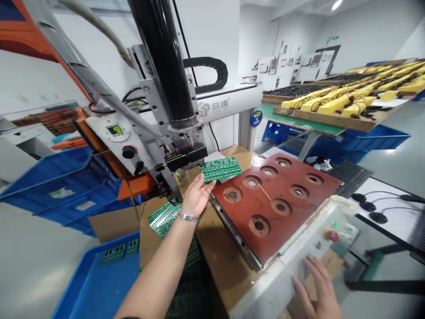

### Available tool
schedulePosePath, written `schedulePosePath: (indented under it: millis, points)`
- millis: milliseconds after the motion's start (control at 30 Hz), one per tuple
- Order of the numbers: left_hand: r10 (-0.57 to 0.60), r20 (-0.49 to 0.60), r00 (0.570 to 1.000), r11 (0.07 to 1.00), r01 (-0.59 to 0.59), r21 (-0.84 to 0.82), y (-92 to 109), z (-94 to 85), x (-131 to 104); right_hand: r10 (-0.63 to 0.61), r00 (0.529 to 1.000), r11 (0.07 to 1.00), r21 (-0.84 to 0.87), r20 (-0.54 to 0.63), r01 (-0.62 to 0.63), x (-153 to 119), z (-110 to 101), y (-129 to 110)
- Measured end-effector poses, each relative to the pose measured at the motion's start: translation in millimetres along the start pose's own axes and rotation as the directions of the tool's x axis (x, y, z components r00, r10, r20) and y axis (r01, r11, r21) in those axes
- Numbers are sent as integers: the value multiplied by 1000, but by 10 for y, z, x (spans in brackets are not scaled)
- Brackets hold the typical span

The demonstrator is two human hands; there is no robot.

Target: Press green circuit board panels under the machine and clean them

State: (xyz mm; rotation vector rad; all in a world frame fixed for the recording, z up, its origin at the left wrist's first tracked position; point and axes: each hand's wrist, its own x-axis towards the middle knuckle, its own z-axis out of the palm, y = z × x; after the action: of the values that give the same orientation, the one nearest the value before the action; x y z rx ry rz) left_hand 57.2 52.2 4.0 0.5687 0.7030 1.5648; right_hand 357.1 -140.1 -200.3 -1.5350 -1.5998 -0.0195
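My left hand (195, 195), a metal watch band on its wrist, grips the near left edge of a green circuit board (222, 169) crowded with small parts. The board is held up beside the far left corner of a reddish-brown fixture plate (245, 206), which has several round recesses. A thin stick (264, 192) lies across two of them. My right hand (317, 288) rests at the light grey control panel (285, 274) along the plate's front, fingers spread and holding nothing. Near it on that panel are a red knob (333, 236) and a green-lit button (334, 224).
A machine head (181, 133) with a black cylinder hangs over the bench's left side. More green boards (164, 217) lie below my left forearm. Blue bins (96, 274) stand at left. Trays of yellow parts (318, 99) and a side table with black round pieces (378, 217) are at right.
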Motion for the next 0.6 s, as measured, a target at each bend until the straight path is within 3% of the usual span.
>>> schedulePosePath:
  millis: [600]
  points:
    - [-4, 5, 1000, 1000, 4, -2, 17, 33, -22, -40, 999, 999, -33, 7, 40, 37, -50, -43]
